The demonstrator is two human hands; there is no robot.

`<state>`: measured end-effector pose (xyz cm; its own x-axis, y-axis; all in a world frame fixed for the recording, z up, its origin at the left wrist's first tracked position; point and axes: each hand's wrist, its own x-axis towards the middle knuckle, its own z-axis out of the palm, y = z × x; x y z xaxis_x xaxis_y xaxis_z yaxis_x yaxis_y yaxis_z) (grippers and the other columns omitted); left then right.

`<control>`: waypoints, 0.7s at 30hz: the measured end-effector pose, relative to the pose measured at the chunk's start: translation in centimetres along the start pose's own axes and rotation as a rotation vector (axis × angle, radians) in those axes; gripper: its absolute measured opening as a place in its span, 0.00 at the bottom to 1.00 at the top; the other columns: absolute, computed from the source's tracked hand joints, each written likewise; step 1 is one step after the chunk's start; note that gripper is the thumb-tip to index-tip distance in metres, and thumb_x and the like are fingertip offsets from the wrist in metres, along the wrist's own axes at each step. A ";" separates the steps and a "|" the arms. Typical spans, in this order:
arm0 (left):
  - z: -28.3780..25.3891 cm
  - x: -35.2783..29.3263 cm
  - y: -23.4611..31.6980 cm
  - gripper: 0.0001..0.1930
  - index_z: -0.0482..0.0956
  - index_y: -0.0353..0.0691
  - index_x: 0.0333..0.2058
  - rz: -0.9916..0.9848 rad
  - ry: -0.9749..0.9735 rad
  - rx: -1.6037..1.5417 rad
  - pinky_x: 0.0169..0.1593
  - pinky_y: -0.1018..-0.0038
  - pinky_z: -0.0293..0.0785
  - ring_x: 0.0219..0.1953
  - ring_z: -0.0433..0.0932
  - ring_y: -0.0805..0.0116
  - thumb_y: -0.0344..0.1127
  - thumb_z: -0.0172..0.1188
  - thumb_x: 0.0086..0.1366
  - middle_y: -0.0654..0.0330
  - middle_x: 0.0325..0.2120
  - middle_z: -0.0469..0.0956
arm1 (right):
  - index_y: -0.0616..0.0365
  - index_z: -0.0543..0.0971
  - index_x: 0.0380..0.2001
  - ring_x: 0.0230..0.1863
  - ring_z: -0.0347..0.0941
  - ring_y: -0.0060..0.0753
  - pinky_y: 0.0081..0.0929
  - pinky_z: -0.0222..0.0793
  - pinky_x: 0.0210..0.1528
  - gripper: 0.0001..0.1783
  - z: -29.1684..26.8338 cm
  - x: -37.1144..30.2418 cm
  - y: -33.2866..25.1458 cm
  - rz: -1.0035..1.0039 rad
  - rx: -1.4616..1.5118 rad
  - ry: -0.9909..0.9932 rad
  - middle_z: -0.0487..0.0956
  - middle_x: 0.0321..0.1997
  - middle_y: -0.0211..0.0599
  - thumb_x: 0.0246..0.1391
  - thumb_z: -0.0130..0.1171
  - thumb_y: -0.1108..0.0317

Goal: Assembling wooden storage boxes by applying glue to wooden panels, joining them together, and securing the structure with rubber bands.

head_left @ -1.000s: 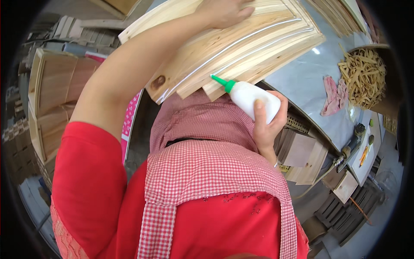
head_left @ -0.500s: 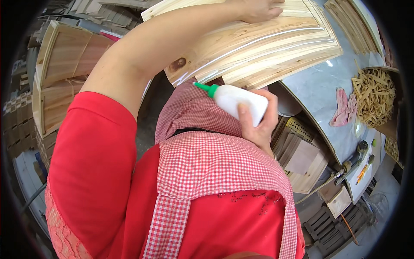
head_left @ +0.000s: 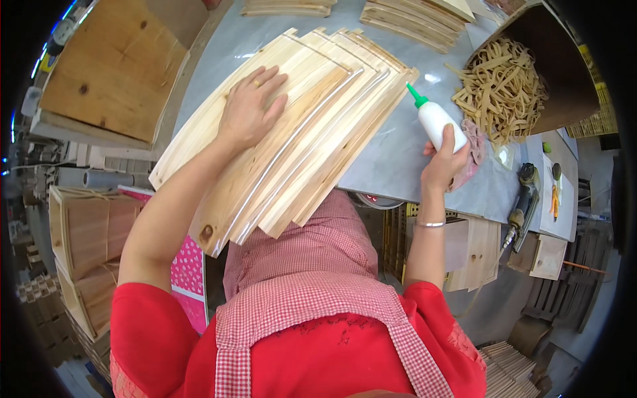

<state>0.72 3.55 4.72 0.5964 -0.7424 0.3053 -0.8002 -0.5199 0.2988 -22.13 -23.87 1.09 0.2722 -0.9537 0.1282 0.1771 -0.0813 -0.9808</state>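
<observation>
Several pale wooden boards [head_left: 265, 159] lie overlapped like steps in front of me, partly over the table's near edge. Lines of wet white glue run along the stepped edges on their right side. My left hand [head_left: 253, 109] rests flat on the top board with its fingers spread, a ring on one finger. In my right hand [head_left: 444, 159] is a white squeeze bottle [head_left: 438, 124] with a green nozzle. The bottle tilts up and to the left, its tip beside the far right corner of the boards.
A grey table [head_left: 391, 156] carries more stacked boards [head_left: 415, 23] at the back. To the right are a bin of tan bands [head_left: 504, 89], a pink cloth [head_left: 472, 156] and a black air tool [head_left: 525, 199] with a hose. A large wooden box [head_left: 113, 69] stands at the left.
My right hand has carried the bottle from near my lap, forward and right, to the boards' far right corner. My left hand remains on the boards. The whole view has shifted.
</observation>
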 end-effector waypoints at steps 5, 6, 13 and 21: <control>-0.1 0.4 0.2 0.22 0.76 0.43 0.57 -0.002 -0.001 -0.018 0.68 0.58 0.55 0.67 0.61 0.55 0.45 0.53 0.67 0.57 0.63 0.69 | 0.62 0.70 0.40 0.16 0.71 0.22 0.19 0.64 0.15 0.20 1.6 3.6 1.7 0.023 -0.067 0.048 0.78 0.28 0.38 0.59 0.63 0.56; -0.2 0.4 0.3 0.22 0.76 0.43 0.56 -0.005 -0.001 -0.019 0.68 0.58 0.55 0.67 0.61 0.55 0.45 0.54 0.66 0.57 0.63 0.69 | 0.62 0.70 0.40 0.16 0.71 0.22 0.19 0.64 0.15 0.20 1.9 4.0 1.9 0.022 -0.065 0.051 0.78 0.28 0.38 0.59 0.63 0.56; -0.2 0.2 0.1 0.22 0.77 0.42 0.55 0.008 0.017 -0.036 0.66 0.57 0.58 0.66 0.63 0.54 0.43 0.55 0.65 0.57 0.61 0.70 | 0.65 0.70 0.40 0.16 0.72 0.25 0.21 0.65 0.14 0.22 2.3 5.6 2.8 -0.010 -0.168 0.039 0.78 0.31 0.41 0.57 0.64 0.56; 0.5 0.4 -1.0 0.22 0.77 0.44 0.55 0.040 0.044 -0.010 0.66 0.58 0.58 0.66 0.64 0.55 0.46 0.54 0.66 0.56 0.61 0.71 | 0.64 0.72 0.40 0.18 0.70 0.20 0.16 0.64 0.15 0.19 0.1 -1.1 1.4 -0.045 -0.233 -0.054 0.77 0.32 0.36 0.58 0.63 0.58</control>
<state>1.69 3.57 4.06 0.5662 -0.7432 0.3566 -0.8230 -0.4858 0.2943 -22.10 -22.93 -0.45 0.3198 -0.9314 0.1737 -0.0311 -0.1935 -0.9806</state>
